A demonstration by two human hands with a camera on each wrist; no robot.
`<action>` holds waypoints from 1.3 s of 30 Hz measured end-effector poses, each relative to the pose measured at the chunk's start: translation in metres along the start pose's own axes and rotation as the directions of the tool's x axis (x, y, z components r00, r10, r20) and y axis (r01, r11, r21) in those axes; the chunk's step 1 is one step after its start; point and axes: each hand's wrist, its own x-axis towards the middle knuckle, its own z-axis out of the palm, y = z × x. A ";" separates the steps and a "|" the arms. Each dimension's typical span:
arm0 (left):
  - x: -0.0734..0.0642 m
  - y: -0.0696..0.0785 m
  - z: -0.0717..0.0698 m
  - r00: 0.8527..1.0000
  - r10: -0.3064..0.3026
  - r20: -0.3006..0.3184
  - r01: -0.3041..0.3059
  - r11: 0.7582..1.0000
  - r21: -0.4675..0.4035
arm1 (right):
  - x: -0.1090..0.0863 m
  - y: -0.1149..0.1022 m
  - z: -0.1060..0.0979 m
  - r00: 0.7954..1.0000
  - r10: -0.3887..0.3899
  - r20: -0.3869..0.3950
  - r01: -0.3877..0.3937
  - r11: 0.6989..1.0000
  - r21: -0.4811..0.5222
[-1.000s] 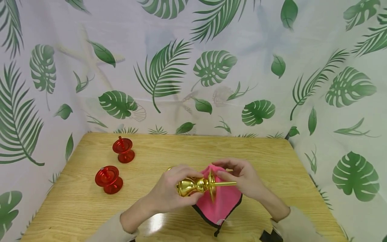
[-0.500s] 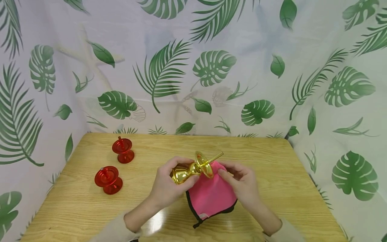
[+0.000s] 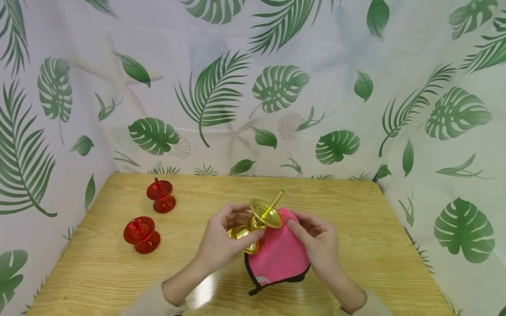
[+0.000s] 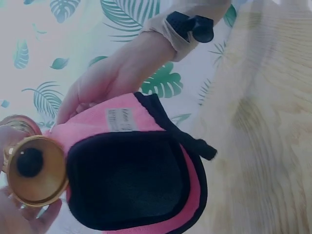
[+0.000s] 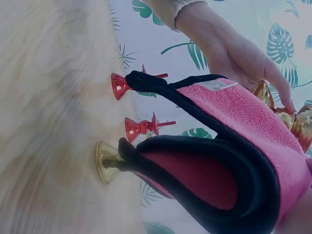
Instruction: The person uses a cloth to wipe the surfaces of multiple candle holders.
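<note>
My left hand (image 3: 223, 241) grips a shiny gold candlestick (image 3: 266, 213) round its body. The candlestick tilts, its dish and thin spike pointing up to the right; its hollow base with a black disc inside faces the left wrist camera. With thumb and fingers, my right hand (image 3: 320, 239) pinches the top of a pink cloth (image 3: 276, 259) edged in black. That cloth hangs down beside the candlestick, its upper part against or just behind the dish; contact is hard to tell. A white label (image 4: 121, 119) and a black panel (image 4: 129, 180) show on the cloth.
Two red candlesticks (image 3: 142, 235) stand on the left of the wooden table (image 3: 336, 197). In the right wrist view, another gold base (image 5: 107, 162) stands on the table, mostly covered by the cloth. A leaf-patterned sheet (image 3: 237, 87) encloses the back and sides.
The gold candlestick has turned from lying level, spike to the right, to tilted with its spike upward. The cloth has shifted slightly left with its lower corner, and the right hand stays on it.
</note>
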 end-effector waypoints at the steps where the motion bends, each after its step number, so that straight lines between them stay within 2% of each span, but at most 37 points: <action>1: 0.000 0.001 -0.001 1.000 -0.016 0.012 0.016 1.000 0.000 | 0.000 -0.001 0.000 1.000 -0.011 0.003 0.011 1.000 0.010; 4: 0.002 0.003 -0.004 0.996 -0.066 0.060 0.066 0.998 -0.010 | 0.001 -0.002 0.000 0.997 -0.070 0.019 0.069 0.997 0.037; 8: 0.003 0.005 -0.005 0.987 -0.121 0.107 0.129 0.989 -0.071 | 0.001 -0.002 -0.001 0.984 -0.171 0.045 0.167 0.983 0.076; 13: 0.004 0.005 -0.002 0.984 -0.152 0.092 0.162 0.980 -0.119 | 0.000 0.000 0.002 0.969 -0.243 0.038 0.241 0.969 0.062; 16: 0.005 0.004 0.000 0.982 -0.165 0.088 0.176 0.975 -0.138 | -0.002 0.002 0.005 0.970 -0.243 0.023 0.243 0.970 0.018; 24: 0.004 -0.002 0.005 0.976 -0.192 0.100 0.208 0.962 -0.178 | -0.009 0.003 0.020 0.971 -0.225 -0.076 0.228 0.973 0.031; 27: 0.004 -0.005 0.006 0.975 -0.201 0.099 0.215 0.962 -0.168 | -0.013 0.002 0.023 0.978 -0.193 -0.081 0.192 0.981 -0.012; 29: 0.004 -0.006 0.006 0.974 -0.204 0.098 0.218 0.963 -0.158 | -0.015 0.002 0.023 0.977 -0.201 -0.069 0.199 0.979 -0.044; 32: 0.004 -0.008 0.007 0.974 -0.204 0.094 0.217 0.965 -0.150 | -0.016 0.003 0.023 0.966 -0.256 -0.040 0.254 0.966 -0.051; 35: 0.004 -0.008 0.008 0.977 -0.197 0.082 0.207 0.969 -0.133 | -0.015 0.004 0.021 0.945 -0.326 -0.010 0.326 0.945 -0.037; 39: 0.005 -0.006 0.009 0.983 -0.175 0.059 0.181 0.977 -0.110 | -0.013 0.001 0.020 0.914 -0.405 0.022 0.405 0.909 -0.101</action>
